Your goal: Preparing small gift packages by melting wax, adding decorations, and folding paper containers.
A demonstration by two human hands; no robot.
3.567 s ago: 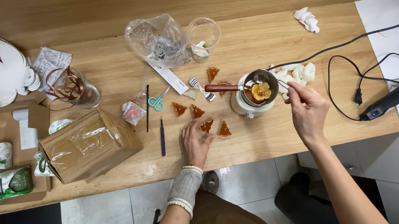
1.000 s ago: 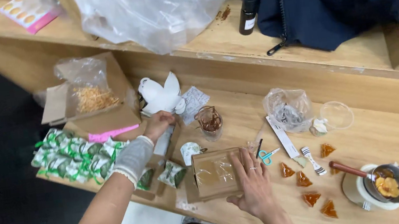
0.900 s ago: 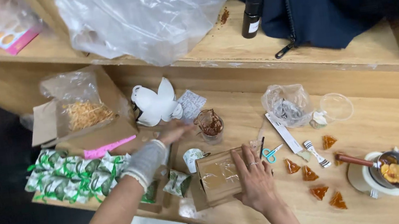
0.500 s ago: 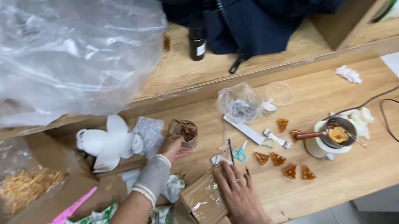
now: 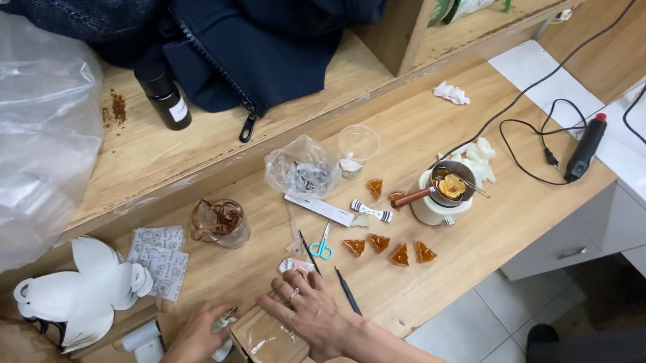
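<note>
My right hand [image 5: 314, 315] lies with spread fingers on top of a small brown cardboard box with a clear window [image 5: 269, 350] near the table's front edge. My left hand [image 5: 197, 336] rests on the wood just left of that box, fingertips at a small green and white packet [image 5: 225, 320]; it seems to pinch the packet. A black pen [image 5: 347, 291] lies right of my right hand. Small teal scissors [image 5: 319, 246] sit just beyond it.
Several orange triangular pieces [image 5: 390, 249] lie by a small pot with a wooden-handled spoon [image 5: 440, 190]. A glass cup [image 5: 220, 222], a clear bag [image 5: 303, 170], white paper cutouts [image 5: 79, 290], a black glue gun [image 5: 584, 148] with cable, and a dark bottle [image 5: 165, 101] on the shelf.
The view swung right and the table slid lower left. My left hand came back from the glass cup to beside the box. My right hand stays on the box.
</note>
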